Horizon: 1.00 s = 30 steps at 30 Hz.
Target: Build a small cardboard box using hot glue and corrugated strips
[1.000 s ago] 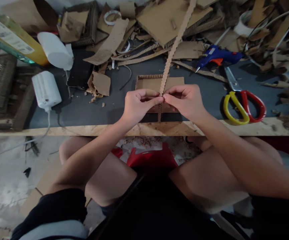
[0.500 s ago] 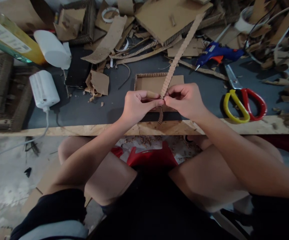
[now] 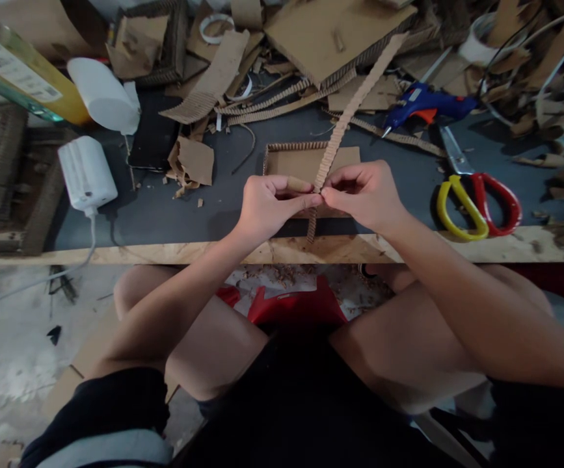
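Over the shallow cardboard tray [image 3: 291, 159], both the left hand [image 3: 269, 200] and right hand [image 3: 365, 195] pinch a ridged strip [image 3: 352, 110] near its lower end; its long part slants away rightward, a short tail pointing toward the person. The hands angle inward, fingertips almost meeting. The bottle's [image 3: 69, 104] label [image 3: 21, 64] is too blurred to read.

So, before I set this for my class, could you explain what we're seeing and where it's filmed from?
There is no machine: these are a person's bare hands, seen by one camera worn on the head, looking forward and down. The left hand and right hand hold a ridged cardboard strip by their fingertips, above a flat cardboard base. On the dark work surface lie scissors with red and yellow handles, a blue glue gun and many cardboard scraps.
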### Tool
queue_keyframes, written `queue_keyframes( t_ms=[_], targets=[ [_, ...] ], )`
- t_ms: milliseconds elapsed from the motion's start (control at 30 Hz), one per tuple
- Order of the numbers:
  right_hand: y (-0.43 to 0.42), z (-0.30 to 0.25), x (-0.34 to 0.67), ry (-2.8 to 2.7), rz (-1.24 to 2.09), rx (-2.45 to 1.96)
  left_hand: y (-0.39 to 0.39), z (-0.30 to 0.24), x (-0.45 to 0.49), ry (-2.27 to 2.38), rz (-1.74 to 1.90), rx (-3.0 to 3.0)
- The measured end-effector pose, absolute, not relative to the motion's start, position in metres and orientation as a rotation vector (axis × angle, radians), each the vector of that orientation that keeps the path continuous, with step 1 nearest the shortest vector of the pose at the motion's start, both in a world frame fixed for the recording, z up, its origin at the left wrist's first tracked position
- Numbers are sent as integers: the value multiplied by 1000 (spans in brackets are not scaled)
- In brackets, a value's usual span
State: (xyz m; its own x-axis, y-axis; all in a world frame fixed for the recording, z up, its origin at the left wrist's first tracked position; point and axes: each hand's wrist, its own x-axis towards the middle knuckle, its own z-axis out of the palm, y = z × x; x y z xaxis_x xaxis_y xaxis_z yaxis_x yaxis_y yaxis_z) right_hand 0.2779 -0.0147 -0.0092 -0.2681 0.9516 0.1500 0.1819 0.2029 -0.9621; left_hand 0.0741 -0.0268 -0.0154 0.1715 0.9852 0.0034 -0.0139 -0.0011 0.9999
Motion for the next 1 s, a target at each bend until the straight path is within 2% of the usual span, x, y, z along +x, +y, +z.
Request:
queue_keyframes(
  t_ms=[633,1000],
  targets=[
    [-22,-4,270,-1634,1008,-1097,-26,-17,78,1008,1025,1180],
    [-19,-8,275,-1607,1126,-1030,-25,-14,78,942,978,1142]
  ],
)
